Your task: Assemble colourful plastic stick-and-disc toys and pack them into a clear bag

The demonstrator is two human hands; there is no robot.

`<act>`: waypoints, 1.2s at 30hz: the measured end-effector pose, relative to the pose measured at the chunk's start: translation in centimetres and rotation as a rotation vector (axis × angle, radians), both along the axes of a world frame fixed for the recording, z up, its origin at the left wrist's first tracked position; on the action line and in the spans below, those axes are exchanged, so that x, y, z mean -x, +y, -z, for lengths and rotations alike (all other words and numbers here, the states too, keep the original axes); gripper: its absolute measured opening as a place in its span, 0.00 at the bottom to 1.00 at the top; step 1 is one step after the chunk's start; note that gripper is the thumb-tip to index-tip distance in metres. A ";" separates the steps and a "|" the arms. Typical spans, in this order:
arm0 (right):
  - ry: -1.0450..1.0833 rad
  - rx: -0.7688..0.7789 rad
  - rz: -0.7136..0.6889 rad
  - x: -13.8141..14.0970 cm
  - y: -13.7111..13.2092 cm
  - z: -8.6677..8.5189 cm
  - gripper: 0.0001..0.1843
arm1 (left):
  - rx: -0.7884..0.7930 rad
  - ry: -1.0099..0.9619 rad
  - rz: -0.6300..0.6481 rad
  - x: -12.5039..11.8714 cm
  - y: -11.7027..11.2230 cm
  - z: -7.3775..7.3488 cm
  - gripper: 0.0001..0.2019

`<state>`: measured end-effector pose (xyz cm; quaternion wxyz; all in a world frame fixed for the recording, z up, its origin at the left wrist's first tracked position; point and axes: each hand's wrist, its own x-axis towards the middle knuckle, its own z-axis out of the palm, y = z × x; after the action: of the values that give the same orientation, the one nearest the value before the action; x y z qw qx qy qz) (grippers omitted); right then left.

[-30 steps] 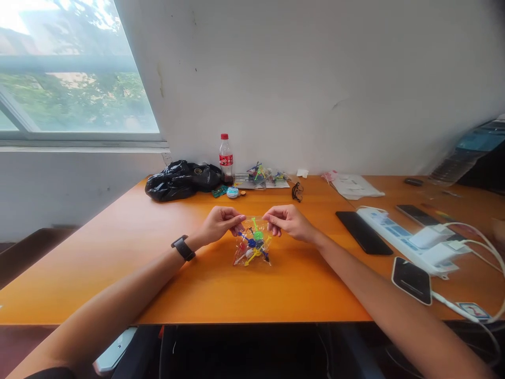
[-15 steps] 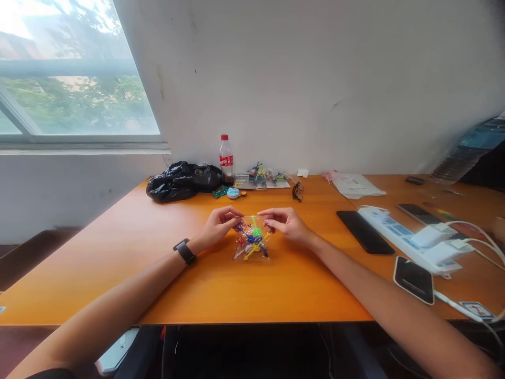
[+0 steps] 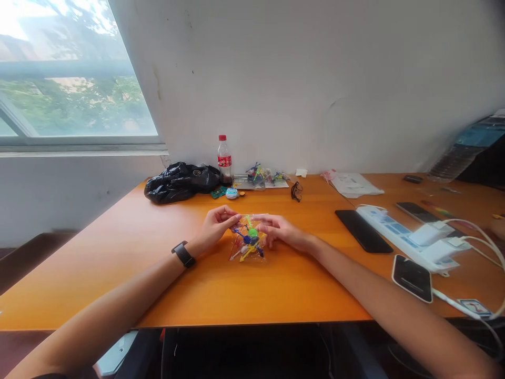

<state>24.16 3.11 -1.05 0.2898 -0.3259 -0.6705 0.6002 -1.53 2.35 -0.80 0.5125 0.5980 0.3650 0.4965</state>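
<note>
A clear plastic bag (image 3: 248,245) of small coloured plastic pieces stands slightly raised above or on the wooden table, in the middle; I cannot tell which. Yellow arrow-like pieces, a bright green round piece and blue ones show through it. My left hand (image 3: 218,223) pinches the bag's upper left corner between thumb and fingers, with a dark watch on the wrist. At the upper right edge is my right hand (image 3: 279,230), its fingers reaching over the bag's top and its thumb beneath, gripping the film.
At the back are a black plastic bag (image 3: 179,182), a cola bottle (image 3: 224,162), a round tin (image 3: 231,193), more bagged pieces (image 3: 258,173) and glasses (image 3: 296,191). Along the right lie a black phone (image 3: 363,230), a power strip (image 3: 390,227) with chargers, and a white-edged phone (image 3: 412,278).
My right hand has slid inward along the bag's top edge, fingers now farther over it. My left hand keeps its corner. The view has shifted slightly.
</note>
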 end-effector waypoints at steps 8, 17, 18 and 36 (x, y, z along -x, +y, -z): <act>0.070 0.054 0.145 0.8 0.4 1.0 0.24 | -0.014 -0.018 -0.053 0.2 0.4 0.2 0.23; -0.089 0.180 -0.094 -2.0 0.8 -1.4 0.17 | 0.064 0.113 -0.194 1.6 2.1 0.8 0.26; -0.008 0.155 0.004 -2.2 1.1 -1.9 0.18 | 0.065 0.112 -0.199 1.7 2.2 0.8 0.26; -0.107 -0.412 0.058 1.2 -1.5 -2.3 0.18 | -0.370 0.678 0.070 1.0 1.4 1.4 0.15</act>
<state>22.92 1.60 1.23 0.3315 -0.3103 -0.7837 0.4238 -2.49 3.77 -2.19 0.2626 0.8227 0.3973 0.3104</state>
